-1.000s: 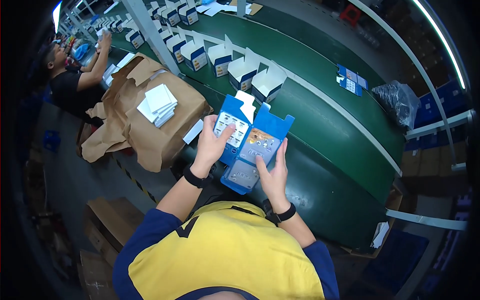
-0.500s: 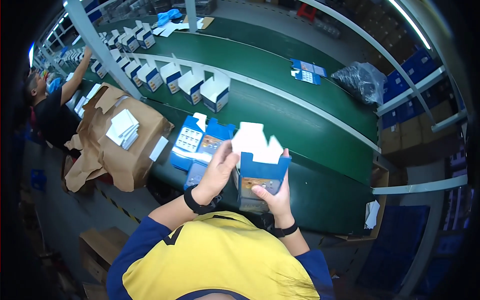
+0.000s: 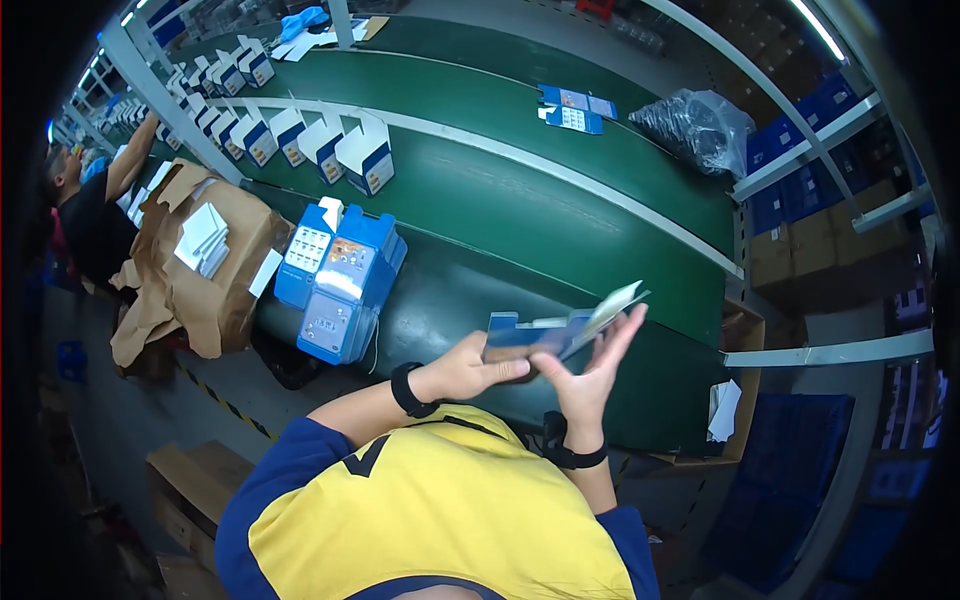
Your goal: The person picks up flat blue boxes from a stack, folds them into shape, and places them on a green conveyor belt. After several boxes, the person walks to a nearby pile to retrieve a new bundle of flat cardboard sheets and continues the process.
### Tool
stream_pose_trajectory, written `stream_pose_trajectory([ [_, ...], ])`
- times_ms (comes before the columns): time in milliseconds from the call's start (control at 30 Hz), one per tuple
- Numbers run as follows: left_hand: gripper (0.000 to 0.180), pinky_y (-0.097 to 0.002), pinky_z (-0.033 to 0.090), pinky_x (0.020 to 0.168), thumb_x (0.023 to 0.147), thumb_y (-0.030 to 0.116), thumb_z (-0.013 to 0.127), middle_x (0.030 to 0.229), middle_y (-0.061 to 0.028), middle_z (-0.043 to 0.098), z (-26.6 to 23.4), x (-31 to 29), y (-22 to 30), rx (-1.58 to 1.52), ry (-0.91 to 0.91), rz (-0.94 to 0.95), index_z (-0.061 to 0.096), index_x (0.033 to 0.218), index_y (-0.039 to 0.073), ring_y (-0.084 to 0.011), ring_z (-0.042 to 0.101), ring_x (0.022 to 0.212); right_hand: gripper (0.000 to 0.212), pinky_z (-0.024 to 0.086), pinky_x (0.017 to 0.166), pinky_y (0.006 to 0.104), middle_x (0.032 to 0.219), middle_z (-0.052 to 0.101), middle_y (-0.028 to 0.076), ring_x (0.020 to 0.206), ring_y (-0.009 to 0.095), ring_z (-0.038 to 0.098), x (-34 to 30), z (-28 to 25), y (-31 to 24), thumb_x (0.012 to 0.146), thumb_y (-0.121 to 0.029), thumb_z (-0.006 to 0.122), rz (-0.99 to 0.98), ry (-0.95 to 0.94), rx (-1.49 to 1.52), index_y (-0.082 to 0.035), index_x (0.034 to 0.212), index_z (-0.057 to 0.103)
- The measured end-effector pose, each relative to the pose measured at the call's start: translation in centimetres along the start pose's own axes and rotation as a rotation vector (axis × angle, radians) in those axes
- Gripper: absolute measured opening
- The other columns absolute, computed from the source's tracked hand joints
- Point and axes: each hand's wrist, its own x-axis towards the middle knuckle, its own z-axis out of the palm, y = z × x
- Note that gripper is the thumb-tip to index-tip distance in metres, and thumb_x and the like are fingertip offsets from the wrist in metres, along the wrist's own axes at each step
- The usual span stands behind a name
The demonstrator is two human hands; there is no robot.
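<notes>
Between my hands is a blue cardboard box (image 3: 532, 334), tilted over the near edge of the dark green work surface and partly blurred. My left hand (image 3: 472, 368) grips its left side, thumb along the near face. My right hand (image 3: 588, 374) holds the right side, with the thumb on the near edge and the fingers stretched up behind a raised pale flap (image 3: 614, 306). The box's underside and far faces are hidden. To the left lies a stack of flat blue cartons (image 3: 345, 268) with printed panels.
Several open blue-and-white boxes (image 3: 366, 160) stand in rows on the green belt (image 3: 480, 185). A brown paper-covered carton (image 3: 240, 240) bears white cards (image 3: 203, 238). Farther back lie another flat carton (image 3: 575, 108) and a clear plastic bag (image 3: 700, 130). Another person (image 3: 98, 210) reaches toward boxes at far left.
The box has been tipped from upright, and its white flaps now point to the right. My right hand has moved from its front to its right side. The whole view has shifted.
</notes>
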Motion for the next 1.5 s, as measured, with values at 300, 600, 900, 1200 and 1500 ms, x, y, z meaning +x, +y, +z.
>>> stream_pose_trajectory([
  [300, 0.106, -0.0374, 0.039, 0.096, 0.061, 0.023, 0.084, 0.127, -0.0188, 0.037, -1.0, -0.1, 2.8, 0.791, 0.423, 0.524, 0.018, 0.142, 0.004, -0.0317, 0.044, 0.116, 0.123, 0.031, 0.103, 0.0373, 0.137, 0.034, 0.014, 0.125, 0.026, 0.039, 0.1, 0.2, -0.9, 0.055, -0.039, 0.087, 0.127, -0.314, 0.535, 0.001, 0.143, 0.011],
  [600, 0.112, -0.0455, 0.037, 0.096, 0.057, 0.026, 0.087, 0.133, -0.0228, 0.030, -3.0, -2.7, 2.4, 1.126, 0.343, 0.827, 0.016, 0.144, 0.019, -0.0398, 0.043, 0.114, 0.093, 0.030, 0.104, 0.0344, 0.138, 0.036, 0.012, 0.123, 0.021, 0.040, 1.9, 2.8, -3.4, 0.070, -0.032, 0.080, 0.319, -0.297, 0.397, 0.000, 0.139, 0.025],
  [900, 0.074, -0.0439, 0.041, 0.093, 0.057, 0.026, 0.086, 0.130, -0.0218, 0.031, -2.3, -3.5, 3.6, 0.882, 0.291, 0.691, 0.048, 0.120, 0.020, -0.0403, 0.044, 0.112, 0.068, 0.029, 0.103, 0.0333, 0.134, 0.040, 0.011, 0.120, 0.020, 0.042, 1.4, 5.7, -3.4, 0.084, -0.009, 0.061, 0.271, -0.173, 1.321, -0.006, 0.142, 0.026],
  [1200, 0.077, -0.0429, 0.039, 0.095, 0.057, 0.027, 0.086, 0.127, -0.0185, 0.036, -4.4, -3.7, 5.1, 0.923, 0.189, 0.560, 0.046, 0.122, 0.018, -0.0368, 0.045, 0.113, 0.060, 0.032, 0.102, 0.0348, 0.137, 0.041, 0.017, 0.126, 0.024, 0.038, 2.9, 4.6, -0.4, 0.085, -0.020, 0.064, -0.144, -0.429, 0.124, -0.005, 0.137, 0.037],
  [1500, 0.105, -0.0553, 0.027, 0.104, 0.056, 0.025, 0.085, 0.128, -0.0179, 0.038, -4.5, -3.8, 6.4, 1.106, 0.151, 0.706, 0.023, 0.140, 0.014, -0.0385, 0.042, 0.116, 0.054, 0.041, 0.095, 0.0329, 0.123, 0.056, 0.014, 0.112, 0.023, 0.053, 3.3, 4.9, -1.7, 0.076, -0.018, 0.073, 0.008, -0.463, 0.077, -0.005, 0.125, 0.053],
])
